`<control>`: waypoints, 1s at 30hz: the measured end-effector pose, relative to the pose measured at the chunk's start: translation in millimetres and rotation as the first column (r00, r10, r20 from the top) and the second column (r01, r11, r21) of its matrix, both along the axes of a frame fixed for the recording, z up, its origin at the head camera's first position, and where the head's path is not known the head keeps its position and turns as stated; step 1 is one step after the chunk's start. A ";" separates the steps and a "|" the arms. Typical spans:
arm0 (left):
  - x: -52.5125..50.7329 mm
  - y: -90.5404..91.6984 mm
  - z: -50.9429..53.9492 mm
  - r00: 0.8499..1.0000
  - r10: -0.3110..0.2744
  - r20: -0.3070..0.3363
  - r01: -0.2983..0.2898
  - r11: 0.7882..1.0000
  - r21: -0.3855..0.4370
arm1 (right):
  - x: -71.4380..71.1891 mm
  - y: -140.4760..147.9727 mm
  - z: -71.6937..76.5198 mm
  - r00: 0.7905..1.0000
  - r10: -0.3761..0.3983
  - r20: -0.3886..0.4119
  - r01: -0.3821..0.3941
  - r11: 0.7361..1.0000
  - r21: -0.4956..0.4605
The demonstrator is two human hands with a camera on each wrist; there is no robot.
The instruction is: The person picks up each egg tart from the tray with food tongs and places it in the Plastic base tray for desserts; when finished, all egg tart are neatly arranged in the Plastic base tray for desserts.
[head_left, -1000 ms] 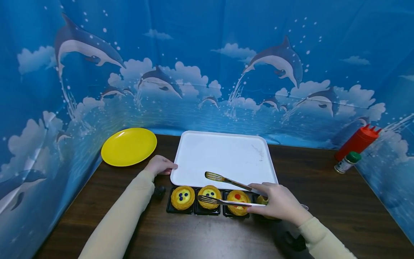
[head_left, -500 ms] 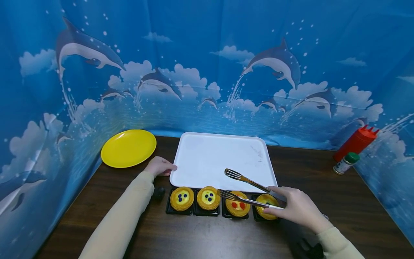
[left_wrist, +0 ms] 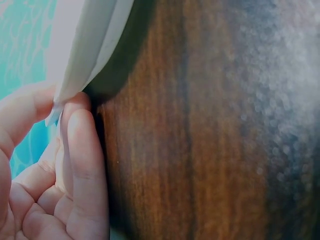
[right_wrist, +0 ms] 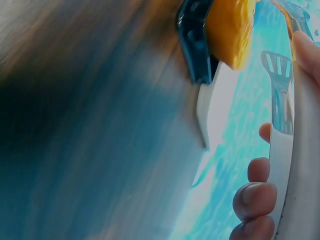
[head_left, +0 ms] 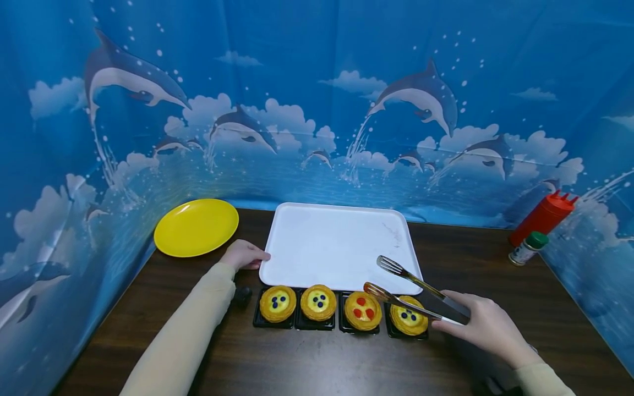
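Note:
My left hand [head_left: 242, 254] pinches the left rim of a white rectangular tray [head_left: 337, 242] between thumb and fingers; the left wrist view shows the tray's edge [left_wrist: 100, 35] in that pinch. My right hand [head_left: 487, 327] grips metal tongs [head_left: 431, 290], their slotted ends spread apart and pointing left, with nothing between them. The tongs reach over the rightmost egg tart [head_left: 408, 325], topped with dark berries, and the tray's near right corner. To its left sit an egg tart [head_left: 362, 311] with red pieces and two berry-topped egg tarts [head_left: 318, 302], all on black plastic holders [head_left: 315, 325].
A yellow plate [head_left: 195, 228] lies back left, beside the left hand. At the right stand a red squeeze bottle [head_left: 542, 220] and a green-capped shaker [head_left: 528, 248]. A dolphin-print backdrop [head_left: 307, 110] borders the dark wooden table [head_left: 307, 363].
My right hand has moved right with the tongs, drawing them from above the left and middle tarts to over the rightmost one. The left hand keeps its place at the tray.

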State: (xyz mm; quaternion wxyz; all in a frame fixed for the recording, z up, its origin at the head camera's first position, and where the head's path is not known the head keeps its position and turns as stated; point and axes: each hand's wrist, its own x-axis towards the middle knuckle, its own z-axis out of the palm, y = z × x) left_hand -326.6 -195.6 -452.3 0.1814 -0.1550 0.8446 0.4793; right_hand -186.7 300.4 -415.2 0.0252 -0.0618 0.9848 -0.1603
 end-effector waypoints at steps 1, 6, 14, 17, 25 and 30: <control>0.0 -0.1 0.3 1.000 -0.002 -0.001 0.002 1.000 0.001 | 0.2 2.7 -0.1 1.000 -0.010 0.009 0.010 1.000 0.003; -0.2 -0.7 1.0 1.000 -0.002 -0.001 0.002 1.000 0.001 | 0.2 15.0 -0.4 0.998 -0.051 0.045 0.051 0.999 0.013; 2.6 0.3 2.8 1.000 0.006 -0.004 -0.007 1.000 -0.009 | -6.1 30.5 -7.8 0.988 -0.135 0.077 0.135 0.991 0.000; 4.1 1.6 3.5 1.000 0.002 -0.007 -0.002 1.000 -0.007 | -8.3 34.8 -10.8 0.984 -0.159 0.085 0.159 0.987 -0.003; 4.7 2.5 5.9 1.000 -0.001 -0.015 0.001 1.000 -0.005 | -15.3 43.9 -11.9 0.965 -0.252 0.079 0.255 0.967 -0.027; 5.1 3.0 5.7 1.000 -0.001 -0.019 0.001 1.000 0.003 | -23.4 47.4 -15.0 0.934 -0.347 0.083 0.353 0.933 -0.076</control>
